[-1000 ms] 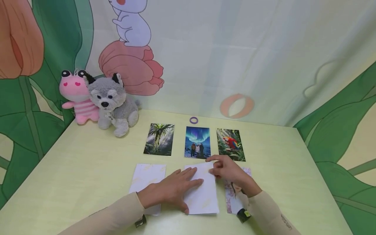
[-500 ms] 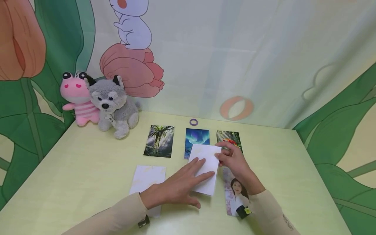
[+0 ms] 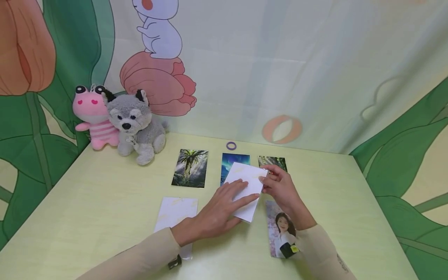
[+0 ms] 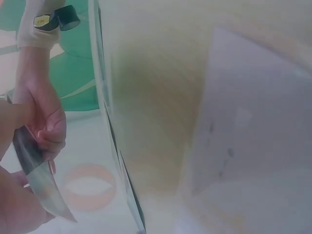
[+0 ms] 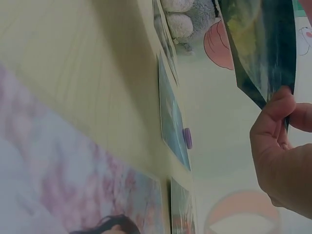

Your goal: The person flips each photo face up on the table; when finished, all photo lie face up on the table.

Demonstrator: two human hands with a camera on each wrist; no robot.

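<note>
My right hand (image 3: 281, 186) pinches the right edge of a photo (image 3: 246, 186) near its upper corner. The photo is lifted off the table, tilted, with its white back facing up. My left hand (image 3: 222, 208) lies across that back with fingers spread and the thumb at the lower edge. In the right wrist view the underside of the photo (image 5: 263, 48) shows a dark blue-green picture with yellow. The left wrist view catches the photo (image 4: 48, 190) nearly edge-on between both hands. A face-down photo (image 3: 176, 210) lies partly under my left forearm.
Behind lie a palm-tree photo (image 3: 190, 169), an aurora photo (image 3: 226, 166) and a partly hidden jungle photo (image 3: 274, 159). A purple ring (image 3: 231, 146) sits beyond them. A portrait photo (image 3: 280, 233) is beside my right sleeve. Husky (image 3: 138, 124) and pink frog (image 3: 96, 118) plush toys stand back left.
The photo has risen from the table, moving away and right with both hands, and has turned slightly clockwise. It now overlaps the aurora photo. My left thumb has drawn in to its edge.
</note>
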